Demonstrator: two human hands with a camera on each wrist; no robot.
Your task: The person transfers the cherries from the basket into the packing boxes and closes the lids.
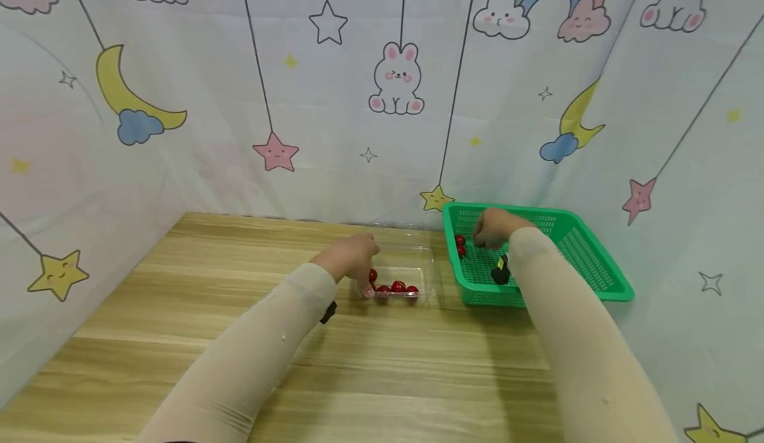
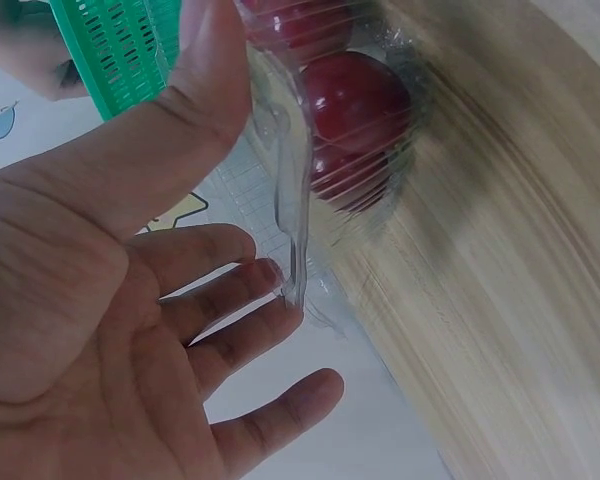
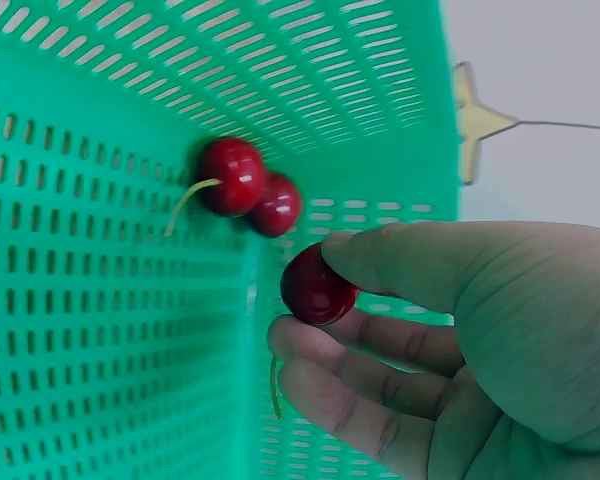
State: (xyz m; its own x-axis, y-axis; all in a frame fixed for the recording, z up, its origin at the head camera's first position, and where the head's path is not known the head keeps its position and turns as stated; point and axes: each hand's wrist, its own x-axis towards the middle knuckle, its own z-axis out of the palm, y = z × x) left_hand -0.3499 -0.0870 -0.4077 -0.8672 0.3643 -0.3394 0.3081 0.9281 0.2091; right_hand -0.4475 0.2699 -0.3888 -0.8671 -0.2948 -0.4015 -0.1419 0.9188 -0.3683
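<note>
Inside the green basket (image 1: 617,294), my right hand (image 1: 498,229) pinches a dark red cherry (image 3: 315,285) between thumb and fingers, and a thin green stem shows below it. Two other cherries (image 3: 232,177) lie against the basket wall, one with a pale stem. My left hand (image 1: 352,257) is at the left side of a clear plastic box (image 1: 420,251). In the left wrist view its fingers are spread and loosely bent, with fingertips (image 2: 285,312) right at the box's rim. Several red cherries (image 1: 398,286) lie along the box's near side, partly covered by the left hand.
The box and basket stand side by side on a wood-grain table (image 1: 382,370), close to the back edge. Behind and beside them hangs a white cloth (image 1: 334,184) printed with stars, moons and rabbits. A black wrist device (image 1: 501,272) shows below my right hand.
</note>
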